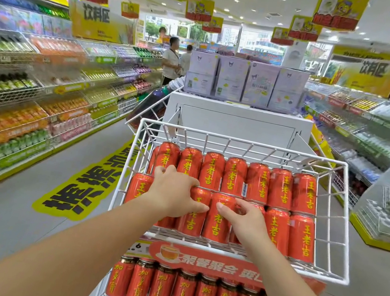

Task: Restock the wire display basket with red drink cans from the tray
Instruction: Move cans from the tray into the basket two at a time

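- In the near wire display basket, red drink cans fill two rows, nearly full; tray unseen.
- Left grip clasps one near-row can; right grip touches another, hold unclear.

The wire basket is open from above; packed red cans cover its floor, and a white stand blocks the rear.
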A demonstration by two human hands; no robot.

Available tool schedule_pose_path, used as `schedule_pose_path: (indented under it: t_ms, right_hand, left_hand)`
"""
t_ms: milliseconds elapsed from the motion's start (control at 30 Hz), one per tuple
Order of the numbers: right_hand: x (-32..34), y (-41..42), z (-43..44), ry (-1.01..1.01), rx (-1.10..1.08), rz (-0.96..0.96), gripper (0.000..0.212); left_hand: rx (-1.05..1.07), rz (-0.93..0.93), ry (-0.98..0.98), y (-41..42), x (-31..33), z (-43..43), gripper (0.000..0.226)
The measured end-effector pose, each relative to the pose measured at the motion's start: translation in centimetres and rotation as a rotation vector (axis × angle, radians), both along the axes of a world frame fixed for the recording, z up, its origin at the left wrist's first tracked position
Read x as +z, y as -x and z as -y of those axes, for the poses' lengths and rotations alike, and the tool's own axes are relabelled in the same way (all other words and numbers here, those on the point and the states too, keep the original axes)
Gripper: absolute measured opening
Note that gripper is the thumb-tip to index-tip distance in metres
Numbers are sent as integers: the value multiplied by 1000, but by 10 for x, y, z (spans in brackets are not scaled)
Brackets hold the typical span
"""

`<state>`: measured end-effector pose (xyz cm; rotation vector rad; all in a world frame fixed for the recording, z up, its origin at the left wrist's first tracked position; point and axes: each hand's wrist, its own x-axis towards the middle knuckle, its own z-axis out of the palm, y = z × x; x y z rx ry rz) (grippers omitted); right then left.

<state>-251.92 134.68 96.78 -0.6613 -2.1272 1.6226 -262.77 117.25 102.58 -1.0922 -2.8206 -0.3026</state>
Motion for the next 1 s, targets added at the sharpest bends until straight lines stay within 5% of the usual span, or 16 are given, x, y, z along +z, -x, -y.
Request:
schedule_pose_path:
  t_ms: [67,200,400,767,1000]
  right_hand:
    - [-3,1,0,-17,-2,4,66]
    - [-3,2,1,-57,63,3,36]
    - [-4,2,0,-245,27,61,76]
    - [16,-14,11,-524,24,267,93]
    - [24,-36,38,-948,65,378,96]
  left_hand:
    - [11,-14,17,2,-1,-2,78]
    - [33,-92,87,8,-3,-1,78]
    - [20,-78,114,11,-11,-4,82]
    - [-39,-222,233,-9,-17,21,104]
    - [-102,-258,233,-28,-19,54,101]
